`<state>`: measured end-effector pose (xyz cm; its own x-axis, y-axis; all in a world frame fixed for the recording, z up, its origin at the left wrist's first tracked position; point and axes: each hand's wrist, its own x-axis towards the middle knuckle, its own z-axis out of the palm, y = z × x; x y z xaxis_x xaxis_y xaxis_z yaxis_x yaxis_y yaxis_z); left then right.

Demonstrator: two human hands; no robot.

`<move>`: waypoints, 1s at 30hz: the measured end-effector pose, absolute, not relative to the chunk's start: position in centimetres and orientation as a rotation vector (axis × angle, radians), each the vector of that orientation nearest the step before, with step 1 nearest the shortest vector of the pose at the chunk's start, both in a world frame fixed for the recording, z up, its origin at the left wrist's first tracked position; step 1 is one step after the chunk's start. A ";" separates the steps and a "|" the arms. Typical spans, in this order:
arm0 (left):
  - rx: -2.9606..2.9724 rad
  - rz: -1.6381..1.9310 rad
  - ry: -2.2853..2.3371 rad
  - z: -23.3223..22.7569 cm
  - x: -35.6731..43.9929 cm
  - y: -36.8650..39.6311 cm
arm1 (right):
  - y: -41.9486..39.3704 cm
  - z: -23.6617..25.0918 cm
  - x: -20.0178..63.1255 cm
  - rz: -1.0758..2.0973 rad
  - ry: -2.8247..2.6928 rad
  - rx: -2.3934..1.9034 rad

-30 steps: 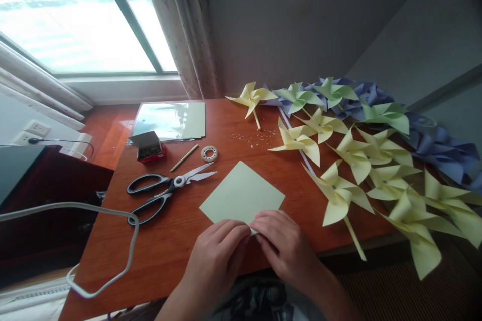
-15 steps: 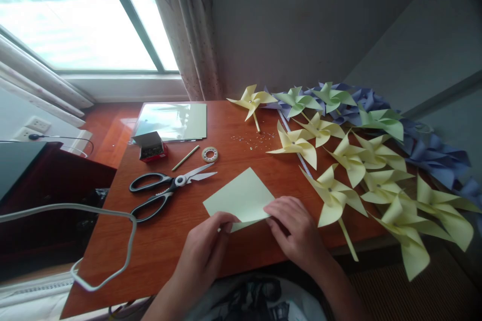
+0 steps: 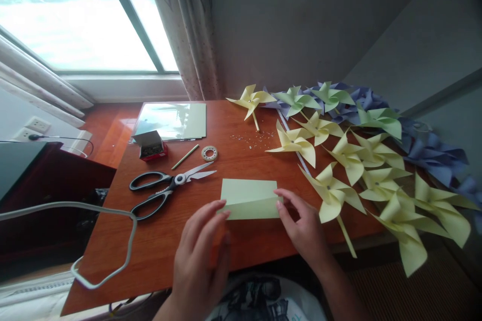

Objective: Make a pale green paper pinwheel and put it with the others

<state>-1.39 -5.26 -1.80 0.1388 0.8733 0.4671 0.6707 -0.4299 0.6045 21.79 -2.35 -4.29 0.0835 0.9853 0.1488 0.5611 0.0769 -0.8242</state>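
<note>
Worktop point(image 3: 241, 256): reddish-brown wood, glossy, set against a grey wall point(image 3: 301, 20) with a window point(image 3: 75, 15) and a pale curtain point(image 3: 188, 30) at the far left.

Pale green paper sheet point(image 3: 249, 198): folded to a rectangle, lying flat near the front edge, about midway along the worktop.

Left hand point(image 3: 201, 261): fingers spread loosely, fingertips touching the sheet's left edge; grips nothing.

Right hand point(image 3: 303, 225): fingers extended, tips pressing on the sheet's right edge; nothing pinched.

Scissors point(image 3: 165, 188): black handles, blades parted, just left of the sheet.

Tape roll point(image 3: 209, 153), thin stick point(image 3: 185, 157): beyond the scissors, near each other.

Small box point(image 3: 151, 145): red base, lid open, beside a stack of pale sheets point(image 3: 171, 120) at the far left corner.

Paper pinwheels point(image 3: 350, 160): yellow, green and blue-violet, many, overlapping, crowding the right end and spilling past the edge.

Small scraps point(image 3: 252, 139): scattered at mid-worktop.

White cable point(image 3: 113, 241): looped over the left front corner.
</note>
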 end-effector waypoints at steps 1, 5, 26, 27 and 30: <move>2.298 1.136 1.432 -1.7 -0.8 -5.7 | -2.3 -4.4 21.8 0.701 -1.564 -1.591; 2.628 0.859 1.278 -2.1 1.4 -6.8 | -2.2 -4.5 21.7 0.744 -1.511 -1.621; 2.480 1.178 1.404 -2.2 0.7 -5.4 | -3.4 -3.0 21.3 0.458 -1.908 -1.220; 2.483 1.206 1.414 -2.0 0.5 -5.1 | -3.5 -3.0 21.2 0.447 -1.954 -1.174; 2.535 1.028 1.346 -2.1 -0.1 -4.1 | -3.6 -3.0 20.7 0.475 -2.053 -1.097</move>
<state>-0.11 -4.06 -2.09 0.3842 0.7640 0.5184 0.7013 -0.6067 0.3744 20.74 -3.64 -3.01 -0.3543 0.8252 0.4399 0.5479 0.5644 -0.6174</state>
